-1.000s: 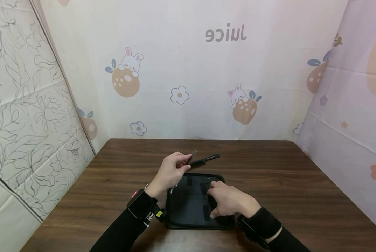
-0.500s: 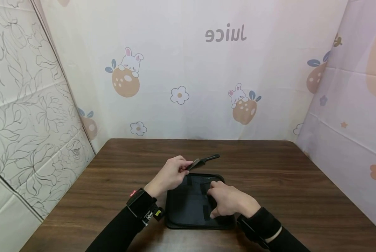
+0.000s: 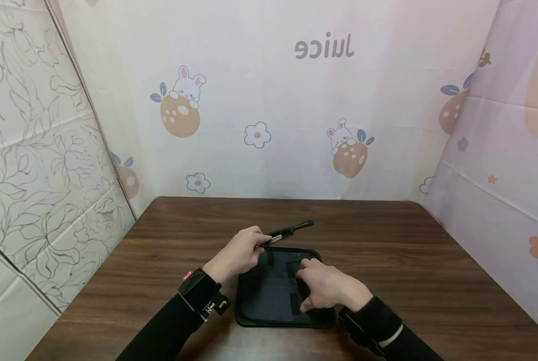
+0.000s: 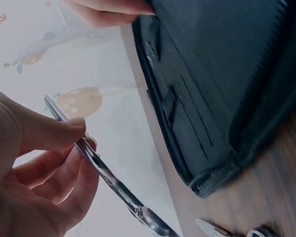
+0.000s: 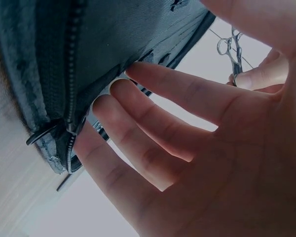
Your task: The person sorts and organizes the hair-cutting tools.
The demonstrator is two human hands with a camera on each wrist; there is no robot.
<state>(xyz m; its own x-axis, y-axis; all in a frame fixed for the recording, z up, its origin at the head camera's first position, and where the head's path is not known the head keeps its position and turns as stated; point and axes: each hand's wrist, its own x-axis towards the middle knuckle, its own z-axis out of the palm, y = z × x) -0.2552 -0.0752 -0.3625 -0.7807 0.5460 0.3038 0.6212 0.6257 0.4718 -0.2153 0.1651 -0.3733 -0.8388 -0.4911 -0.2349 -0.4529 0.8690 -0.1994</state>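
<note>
My left hand (image 3: 239, 253) pinches a pair of thinning scissors (image 4: 111, 177) between thumb and fingers. Fine teeth show along one blade, and the finger rings show in the right wrist view. The scissors are above the far left corner of a black zippered case (image 3: 262, 301), which lies unfolded with slots and elastic loops inside. My right hand (image 3: 329, 286) is over the case's right side. In the right wrist view its fingers (image 5: 153, 126) are nearly straight and touch the case's inner lining, with the thumb spread away.
A black handled comb (image 3: 291, 230) lies on the wooden table (image 3: 386, 250) just beyond the case. Part of another pair of scissors (image 4: 214, 229) lies on the table in the left wrist view. Printed cloth walls (image 3: 260, 90) stand behind and at both sides.
My left hand has moved slightly down and left, tipping the scissors from steep to flatter. The right hand stays in place at the case.
</note>
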